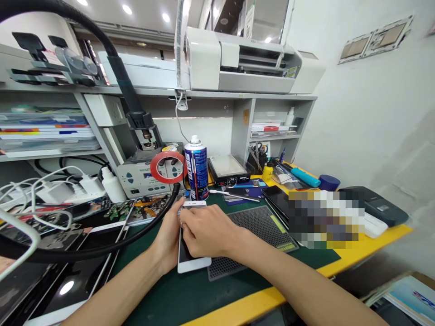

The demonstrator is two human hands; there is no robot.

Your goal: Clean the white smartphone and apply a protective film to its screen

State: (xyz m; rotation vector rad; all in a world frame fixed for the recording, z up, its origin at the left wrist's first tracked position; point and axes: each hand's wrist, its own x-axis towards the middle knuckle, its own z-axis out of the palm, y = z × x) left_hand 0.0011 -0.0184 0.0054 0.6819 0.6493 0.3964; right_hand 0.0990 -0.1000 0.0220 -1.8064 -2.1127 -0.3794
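Note:
A white-framed smartphone (194, 265) with a dark screen is held over the green mat (159, 294), tilted a little. My left hand (167, 239) grips it along its left edge, thumb near the top corner. Across the screen lies my right hand (209, 230), its fingers curled closed at the phone's upper left edge beside my left fingers. Whatever the right fingertips pinch, if anything, is hidden. Right behind the phone stands a blue spray can (196, 170). A dark perforated mat (258, 226) lies partly under my right forearm.
Large tablets (98, 253) lie at the left, crossed by a thick black hose (146, 233). A soldering or hot-air station (136, 179) carries red tape (153, 167). Behind are a heating plate (229, 167), a yellow bottle (268, 172) and a white brush (234, 195). A blurred patch covers the right side.

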